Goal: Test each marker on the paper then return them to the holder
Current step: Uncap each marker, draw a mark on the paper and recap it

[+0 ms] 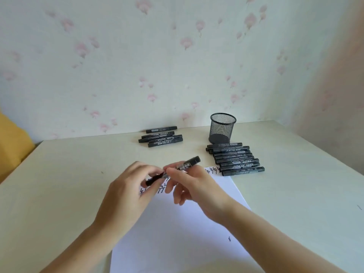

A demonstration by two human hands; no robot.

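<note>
We hold one black cylindrical plastic marker in both hands, above the white paper sheet. Its long axis runs lower-left to upper-right; butt end points twd the black wire-mesh holder. Right hand pinches the barrel mid-length, left hand pinches the cap end w/ curled fingertips. Next move looks like a pull/push along that axis.

Lighting: I see soft, even daylight, fairly bright, no hard glare. Shadows: faint, diffuse ones under the hands and beside the mesh holder. Sharpness: overall soft; wallpaper flowers smeared, print on markers unreadable. Distortion: wide-angle bending at the edges, table rim splaying outward. Colour: a pinkish cast upper right.
</note>
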